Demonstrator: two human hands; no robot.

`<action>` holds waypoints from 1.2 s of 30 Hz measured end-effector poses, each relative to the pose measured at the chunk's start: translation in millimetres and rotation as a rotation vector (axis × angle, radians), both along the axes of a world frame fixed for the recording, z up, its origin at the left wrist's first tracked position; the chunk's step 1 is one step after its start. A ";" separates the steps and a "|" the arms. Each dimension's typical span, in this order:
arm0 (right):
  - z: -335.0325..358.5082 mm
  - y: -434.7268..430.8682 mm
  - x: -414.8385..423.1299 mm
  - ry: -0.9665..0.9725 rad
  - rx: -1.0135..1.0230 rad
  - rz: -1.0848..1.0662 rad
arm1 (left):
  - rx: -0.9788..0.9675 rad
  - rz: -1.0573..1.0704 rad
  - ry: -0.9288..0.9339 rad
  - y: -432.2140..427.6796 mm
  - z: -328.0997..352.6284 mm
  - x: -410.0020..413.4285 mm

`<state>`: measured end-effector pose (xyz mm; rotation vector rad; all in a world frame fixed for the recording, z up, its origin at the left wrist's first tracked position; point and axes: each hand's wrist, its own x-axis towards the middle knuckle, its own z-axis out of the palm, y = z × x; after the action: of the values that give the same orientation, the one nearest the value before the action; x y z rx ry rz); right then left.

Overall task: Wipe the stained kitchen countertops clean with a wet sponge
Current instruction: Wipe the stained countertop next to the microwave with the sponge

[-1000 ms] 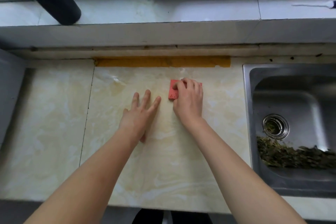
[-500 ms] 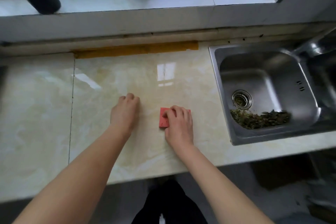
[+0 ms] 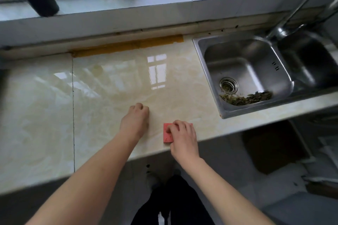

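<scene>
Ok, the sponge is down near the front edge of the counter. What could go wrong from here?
1. The right hand holds the sponge close to the front edge of the countertop; pulling it nearer may drip dirty water onto the floor.
2. The yellowish stain near the back could get missed.
3. Rinsing in the sink may pick up the leaf debris.

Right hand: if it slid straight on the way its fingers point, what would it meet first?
Likely only bare countertop, then the yellow-brown tape strip at the back. The right hand, gripping the sponge, points away and slightly left; its line seems to pass just right of the left hand, narrowly.
</scene>
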<state>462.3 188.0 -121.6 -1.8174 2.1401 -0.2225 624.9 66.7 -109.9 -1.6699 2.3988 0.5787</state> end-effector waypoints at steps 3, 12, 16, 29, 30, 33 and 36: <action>1.8 10.0 -4.8 0.010 0.015 0.025 | 0.005 -0.012 -0.010 4.1 1.0 -8.4; -2.7 1.0 -29.7 0.022 -0.014 0.079 | 0.053 0.017 -0.058 -15.7 8.3 -30.3; -6.1 -20.7 -53.5 0.009 -0.041 0.076 | 0.075 0.063 -0.049 -34.7 9.0 -41.2; -10.4 -141.0 -112.3 -0.139 -0.142 0.077 | 0.124 0.224 -0.186 -115.7 7.5 -64.1; -10.5 -151.6 -113.7 -0.153 -0.145 0.087 | 0.147 0.237 -0.199 -119.0 6.0 -66.9; -12.9 -184.7 -117.1 -0.166 -0.133 0.124 | 0.227 0.276 -0.251 -128.6 2.3 -78.1; -14.0 -214.0 -115.7 -0.173 -0.091 0.130 | 0.232 0.278 -0.296 -130.6 -3.3 -82.2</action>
<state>346.6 -26.0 -135.6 -1.9041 1.9152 -0.4355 542.7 -63.9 -113.3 -1.8476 1.8385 0.5761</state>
